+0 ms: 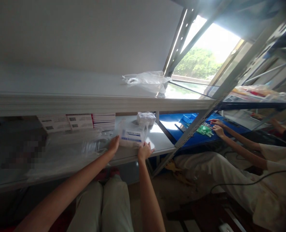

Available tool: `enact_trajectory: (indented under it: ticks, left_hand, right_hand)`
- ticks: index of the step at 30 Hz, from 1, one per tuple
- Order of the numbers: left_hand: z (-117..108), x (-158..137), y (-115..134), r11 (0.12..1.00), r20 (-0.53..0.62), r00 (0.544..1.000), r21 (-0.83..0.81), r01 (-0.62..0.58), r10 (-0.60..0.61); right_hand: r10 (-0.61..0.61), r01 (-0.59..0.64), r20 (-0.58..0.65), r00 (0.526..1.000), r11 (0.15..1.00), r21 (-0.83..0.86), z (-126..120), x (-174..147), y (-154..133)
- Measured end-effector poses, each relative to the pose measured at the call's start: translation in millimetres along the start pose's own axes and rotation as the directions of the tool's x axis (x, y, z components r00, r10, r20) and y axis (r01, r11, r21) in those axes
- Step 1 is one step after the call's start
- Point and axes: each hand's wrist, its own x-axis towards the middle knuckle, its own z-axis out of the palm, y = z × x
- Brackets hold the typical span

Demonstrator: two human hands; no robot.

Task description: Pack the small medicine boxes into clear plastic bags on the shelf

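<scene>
Between my two hands is a clear plastic bag [144, 130] with a white box [131, 138] in it; blue bands and print show on the box. My left hand [114, 144] is closed on the bag's left side. At the lower right corner of the bagged box my right hand [145, 150] grips, the thumb side partly spread. Just behind stands a wrapped white stack [146, 118]. To the left, loose clear plastic bags [72, 146] lie on the grey shelf top, near my left hand.
White boxes with red edges [80, 123] are stacked at the back left. Above runs an upper shelf [96, 104] bearing a crumpled plastic bag [147, 78]. A metal post [193, 125] stands at right; beyond it a co-worker's hands [217, 127] handle green items [205, 130] on a blue table.
</scene>
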Motion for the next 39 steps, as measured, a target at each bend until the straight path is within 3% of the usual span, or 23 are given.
enact_trajectory:
  ticks: [9,14,19,22,27,30,35,39]
  left_hand:
    - [11,-2,-1,0.999,-0.083,0.997,0.045,0.014,-0.010]
    - [11,-4,-2,0.997,-0.069,0.998,0.075,0.010,-0.005]
    - [12,-7,6,0.994,-0.038,0.999,0.108,0.003,0.001]
    - [11,-8,10,0.997,0.029,0.997,0.037,-0.070,0.069]
    - [9,-8,10,0.994,0.024,0.994,0.011,-0.105,0.105]
    - [9,-8,10,0.997,0.031,0.997,0.031,-0.066,0.065]
    - [8,-5,7,0.996,0.031,0.999,0.085,-0.013,0.010]
    - [5,-2,9,0.987,-0.039,0.989,0.080,-0.141,0.144]
  right_hand:
    - [0.100,-0.094,-0.045,0.994,0.990,0.108,0,7,-9]
    - [0.112,-0.093,-0.098,0.989,0.978,0.184,0,14,-9]
    - [0.195,-0.170,-0.120,0.974,0.967,0.190,0,18,-9]
    - [0.158,-0.136,-0.123,0.980,0.976,0.170,1,19,-9]
    - [0.162,-0.128,-0.172,0.972,0.973,0.191,5,20,-5]
    - [0.173,-0.131,-0.157,0.972,0.960,0.248,8,23,1]
    - [0.052,-0.015,-0.083,0.995,0.921,0.389,12,26,15]
    - [0.036,0.048,-0.184,0.982,0.902,0.428,1,32,20]
